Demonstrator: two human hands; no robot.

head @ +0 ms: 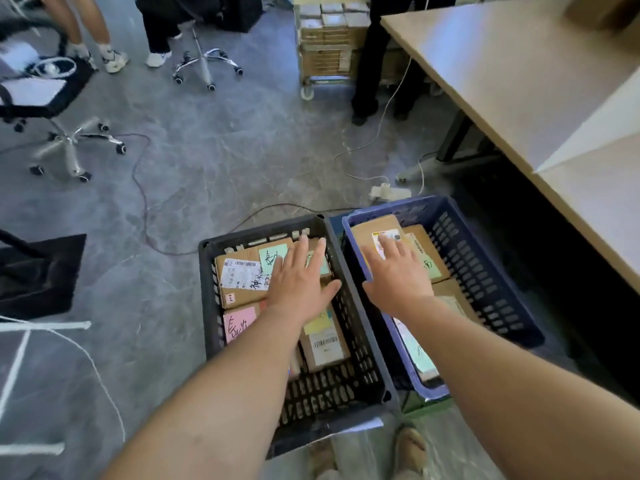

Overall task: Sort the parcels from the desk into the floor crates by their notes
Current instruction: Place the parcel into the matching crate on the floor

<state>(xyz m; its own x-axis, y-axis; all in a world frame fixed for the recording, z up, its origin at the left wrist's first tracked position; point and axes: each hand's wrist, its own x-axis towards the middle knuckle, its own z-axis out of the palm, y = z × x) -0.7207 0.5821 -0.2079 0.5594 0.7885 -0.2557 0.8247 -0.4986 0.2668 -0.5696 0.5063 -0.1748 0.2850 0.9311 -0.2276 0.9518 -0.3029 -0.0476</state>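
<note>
- Head view, looking down at two crates that sit side by side on the grey floor (207,161) in the lower middle of the frame: a black crate (207,306) to the left and a blue crate (485,271) to the right, their long walls touching.
- The left hand (298,282) is spread flat, palm down, fingers straight, over the parcels in the black crate. It has hold of nothing; whether it presses on the cardboard I cannot tell.
- The right hand (398,275) is likewise flat and open, gripping nothing, over the blue crate, with its fingertips at the white label of a brown parcel (367,230) at the crate's far end.
- In the black crate, a parcel with a white shipping label and a green note (239,282) lies at the far left, partly under the left hand.
- Nearer the camera lie a parcel with a pink note (239,323) and a parcel with a yellow note and a barcode label (325,344).
- In the blue crate, just right of the right hand, lies a parcel with a green note (426,254); more parcels lie under the forearm, mostly hidden.
- The desk (519,81) fills the upper right of the frame, its edge above and to the right of the blue crate.
- A white power strip (388,192) lies on the floor just beyond the blue crate, with cables trailing across the floor.
- At top centre stands a wheeled trolley (329,39) stacked with boxes; office chairs (69,147) and standing people's legs fill the upper left.
</note>
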